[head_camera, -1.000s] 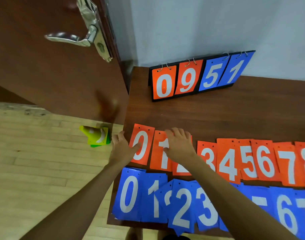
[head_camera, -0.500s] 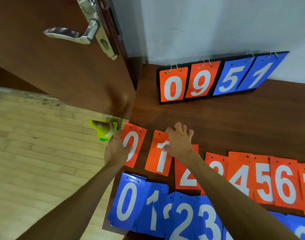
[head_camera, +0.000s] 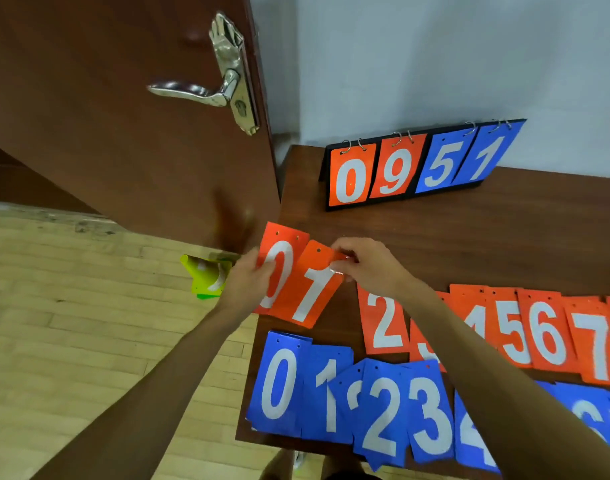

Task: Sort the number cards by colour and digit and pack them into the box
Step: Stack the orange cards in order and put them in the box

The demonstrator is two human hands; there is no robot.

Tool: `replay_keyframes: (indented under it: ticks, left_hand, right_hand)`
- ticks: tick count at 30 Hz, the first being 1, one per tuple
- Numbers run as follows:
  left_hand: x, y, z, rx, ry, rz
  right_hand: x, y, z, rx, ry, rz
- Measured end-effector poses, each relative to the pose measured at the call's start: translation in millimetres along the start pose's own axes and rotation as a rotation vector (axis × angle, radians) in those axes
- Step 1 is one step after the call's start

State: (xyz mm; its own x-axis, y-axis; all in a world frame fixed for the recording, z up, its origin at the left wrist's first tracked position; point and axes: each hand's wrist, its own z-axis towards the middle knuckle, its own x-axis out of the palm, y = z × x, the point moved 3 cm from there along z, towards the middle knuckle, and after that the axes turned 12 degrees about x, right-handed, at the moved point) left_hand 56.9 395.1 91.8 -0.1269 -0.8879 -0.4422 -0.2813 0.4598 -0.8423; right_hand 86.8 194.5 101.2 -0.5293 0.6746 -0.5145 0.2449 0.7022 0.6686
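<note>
My left hand (head_camera: 250, 282) grips the left edge of the orange 0 card (head_camera: 282, 251), lifted at the table's left end. My right hand (head_camera: 369, 268) pinches the top of the orange 1 card (head_camera: 308, 292), which overlaps the 0 card. Orange cards from 2 (head_camera: 385, 320) up to 7 (head_camera: 594, 344) lie in a row to the right, partly hidden by my right arm. A row of blue cards, 0 (head_camera: 279, 386) through 3 (head_camera: 430, 414) and beyond, lies along the near edge. No box is in view.
A black flip scoreboard (head_camera: 414, 164) showing 0 9 5 1 stands at the back of the brown table (head_camera: 504, 230) against the wall. An open brown door (head_camera: 123, 133) with a metal handle is on the left. A yellow-green cone (head_camera: 206, 275) sits on the wooden floor.
Both hands went from pressing flat on the orange 0 and 1 cards to lifting them. The 1 card has slid left over the 0 card.
</note>
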Motion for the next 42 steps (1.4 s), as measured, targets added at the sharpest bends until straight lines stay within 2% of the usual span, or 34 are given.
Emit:
replay_keyframes:
  ticks: [7, 12, 15, 21, 24, 27, 31, 35, 42]
  left_hand:
    - [20, -30, -41, 0.044, 0.244, -0.052]
    - [45, -25, -43, -0.012, 0.231, 0.006]
    - [65, -21, -39, -0.057, 0.199, 0.028]
    - [90, -11, -33, -0.208, 0.085, 0.016]
    - [97, -7, -33, -0.235, 0.054, 0.044]
    - [97, -1, -29, -0.268, 0.016, 0.046]
    - [94, 2, -26, -0.238, -0.013, 0.093]
    - [81, -4, -22, -0.062, -0.027, 0.204]
    - [63, -24, -35, 0.052, -0.031, 0.115]
  right_hand:
    - [3, 2, -32, 0.037, -0.168, 0.156]
    - [-4, -20, -33, 0.098, -0.252, 0.233]
    - [-15, -58, -30, 0.127, -0.297, 0.091]
    - [-4, -120, -12, 0.282, -0.128, -0.445]
    - [2, -123, 1, 0.204, -0.189, -0.608]
    - [3, -124, 10, 0.161, -0.261, -0.656]
    - [-1, -125, 14, 0.182, -0.283, -0.544]
    - [-15, -123, 6, 0.242, -0.194, 0.087]
    - [-19, -86, -43, 0.149, -0.185, 0.329]
